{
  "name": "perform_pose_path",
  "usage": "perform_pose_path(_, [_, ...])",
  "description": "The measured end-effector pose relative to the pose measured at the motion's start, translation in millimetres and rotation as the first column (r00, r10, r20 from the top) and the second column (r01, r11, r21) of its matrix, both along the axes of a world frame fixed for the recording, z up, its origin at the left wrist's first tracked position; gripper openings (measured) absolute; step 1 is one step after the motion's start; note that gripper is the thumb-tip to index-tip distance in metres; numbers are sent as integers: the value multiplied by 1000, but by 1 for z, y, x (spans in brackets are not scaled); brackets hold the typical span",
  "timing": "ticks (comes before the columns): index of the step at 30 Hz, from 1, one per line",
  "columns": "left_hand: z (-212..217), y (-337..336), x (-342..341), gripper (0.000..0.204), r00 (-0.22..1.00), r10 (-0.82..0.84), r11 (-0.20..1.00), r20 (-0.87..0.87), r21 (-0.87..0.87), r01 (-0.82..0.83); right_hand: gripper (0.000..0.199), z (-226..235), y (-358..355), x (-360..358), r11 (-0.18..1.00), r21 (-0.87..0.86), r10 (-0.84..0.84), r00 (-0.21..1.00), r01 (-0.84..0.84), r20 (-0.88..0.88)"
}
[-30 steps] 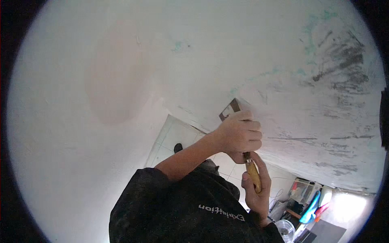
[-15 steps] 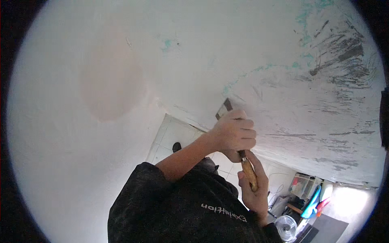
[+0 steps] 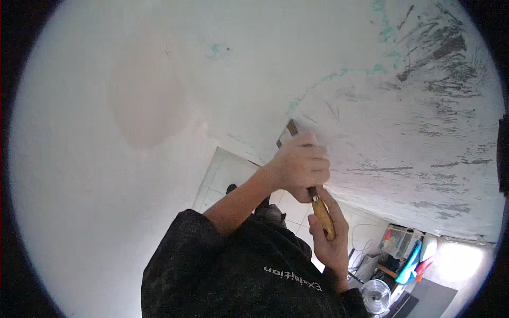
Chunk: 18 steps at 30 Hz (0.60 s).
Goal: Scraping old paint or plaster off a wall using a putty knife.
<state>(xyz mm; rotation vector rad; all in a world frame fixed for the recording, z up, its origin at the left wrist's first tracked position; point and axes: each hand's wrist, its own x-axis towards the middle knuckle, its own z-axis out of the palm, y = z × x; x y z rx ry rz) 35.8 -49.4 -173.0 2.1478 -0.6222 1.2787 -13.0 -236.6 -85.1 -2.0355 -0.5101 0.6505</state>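
Scraping is under way: the left hand (image 3: 299, 167) presses the flat metal blade of a wooden-handled scraper (image 3: 310, 193) against the white plastered wall (image 3: 371, 95), fingers clamped over it, beside grey scraped streaks (image 3: 429, 58). The right hand (image 3: 328, 233) grips the handle, fingers wrapped. The next stroke needs steady, flat pressure.

White tiled floor (image 3: 233, 175), clutter of containers (image 3: 397, 244) and clear roll (image 3: 375, 296) on it
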Motion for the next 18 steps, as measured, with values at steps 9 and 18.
perform_pose_path(9, [-3,1,-3,35,998,-40,999,-41,26,41,51,0,3,1,998,6,64,988,-66,143])
perform_pose_path(18, [3,1,0,28,999,7,997,-31,74,-5,47,-7,-3,8,999,39,-17,1000,16,13])
